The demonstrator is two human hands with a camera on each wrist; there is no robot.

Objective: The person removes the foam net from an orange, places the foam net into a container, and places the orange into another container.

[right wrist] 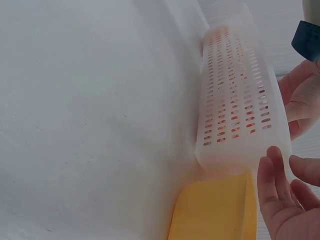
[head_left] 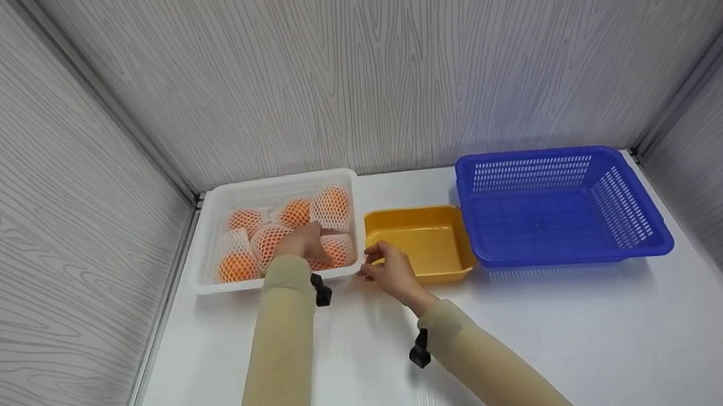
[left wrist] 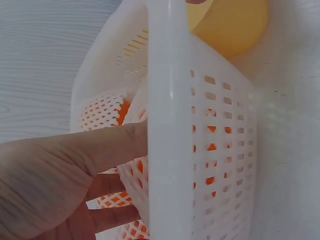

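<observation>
My left hand (head_left: 303, 243) reaches into the white basket (head_left: 357, 210) and holds the front right orange (head_left: 339, 251), wrapped in a white foam net. In the left wrist view, the thumb and fingers lie around a netted orange (left wrist: 136, 175); the basket rim hides part of the grip. Several other netted oranges lie about it in the basket. My right hand (head_left: 395, 272) hovers by the basket's front right corner, over the left end of a yellow tub (head_left: 431, 249). Its fingers (right wrist: 270, 185) are loosely bent with nothing between them; whether they touch the basket corner, I cannot tell.
A larger blue slotted basket (head_left: 534, 227) stands to the right of the tub, holding nothing visible. All three containers sit in a row on a white table (head_left: 362, 360). Wood-grain panels (head_left: 388, 63) enclose the back and both sides.
</observation>
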